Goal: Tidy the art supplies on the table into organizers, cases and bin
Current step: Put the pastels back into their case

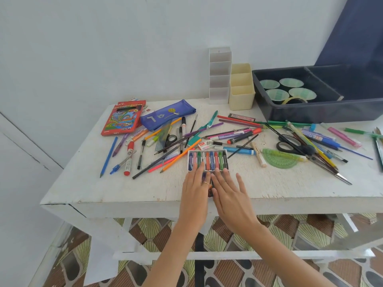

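Note:
A white crayon tray point(207, 160) with several coloured crayons lies near the table's front edge. My left hand point(194, 186) and my right hand point(229, 190) rest flat with fingers spread just in front of it, fingertips touching the tray's near end. Something dark lies partly hidden under both palms. Loose pencils, pens and markers point(165, 150) are scattered over the white table point(103, 189). A blue pencil case point(166, 114) and a red pencil box point(122, 119) lie at the back left. A white organizer point(219, 79), a cream organizer point(241, 90) and a dark bin point(319, 112) stand at the back.
Black scissors point(289, 145), a green protractor point(281, 159) and more pens crowd the right side. The bin holds several lidded cups and a tape roll point(295, 99). A smaller pair of scissors point(171, 139) lies mid-left. Patterned floor shows under the table.

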Motion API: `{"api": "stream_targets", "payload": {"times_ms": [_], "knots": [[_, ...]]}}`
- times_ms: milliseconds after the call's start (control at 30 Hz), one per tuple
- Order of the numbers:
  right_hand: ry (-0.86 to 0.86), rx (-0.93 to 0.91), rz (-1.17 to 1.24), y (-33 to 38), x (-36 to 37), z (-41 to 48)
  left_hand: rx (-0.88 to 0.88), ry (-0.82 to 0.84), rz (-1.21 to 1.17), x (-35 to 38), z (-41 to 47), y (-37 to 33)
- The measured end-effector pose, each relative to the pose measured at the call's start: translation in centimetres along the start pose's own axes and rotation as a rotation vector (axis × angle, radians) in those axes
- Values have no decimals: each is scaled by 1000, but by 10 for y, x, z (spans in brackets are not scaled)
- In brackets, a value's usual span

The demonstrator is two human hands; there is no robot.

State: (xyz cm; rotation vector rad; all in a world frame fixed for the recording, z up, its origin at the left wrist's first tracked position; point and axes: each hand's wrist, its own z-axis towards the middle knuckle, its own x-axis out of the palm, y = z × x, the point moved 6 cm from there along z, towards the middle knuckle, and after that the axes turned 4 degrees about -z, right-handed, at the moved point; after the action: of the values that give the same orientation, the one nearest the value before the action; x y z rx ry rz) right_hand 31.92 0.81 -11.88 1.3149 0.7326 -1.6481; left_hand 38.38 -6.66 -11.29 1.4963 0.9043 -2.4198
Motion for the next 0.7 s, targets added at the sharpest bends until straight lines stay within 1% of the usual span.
{"api": "stream_targets", "payload": {"times_ms": [67, 167, 233, 300, 433, 533, 700], "knots": [[5, 0, -16, 1, 1, 2, 24, 71, -9, 4, -2, 5], [4, 16, -8, 2, 4, 6, 14, 109, -62, 9, -3, 10], [5, 36, 17, 1, 5, 8, 4, 97, -79, 9, -3, 10], [-2, 49, 27, 1, 6, 9, -17, 116, -47, 10, -2, 8], [-3, 62, -10, 0, 5, 10, -48, 98, 11, 9, 1, 10], [37, 66, -62, -1, 8, 14, -52, 74, 54, 6, 5, 8], [109, 68, -71, -3, 13, 18, -78, 116, 84, 8, 8, 11]]}}
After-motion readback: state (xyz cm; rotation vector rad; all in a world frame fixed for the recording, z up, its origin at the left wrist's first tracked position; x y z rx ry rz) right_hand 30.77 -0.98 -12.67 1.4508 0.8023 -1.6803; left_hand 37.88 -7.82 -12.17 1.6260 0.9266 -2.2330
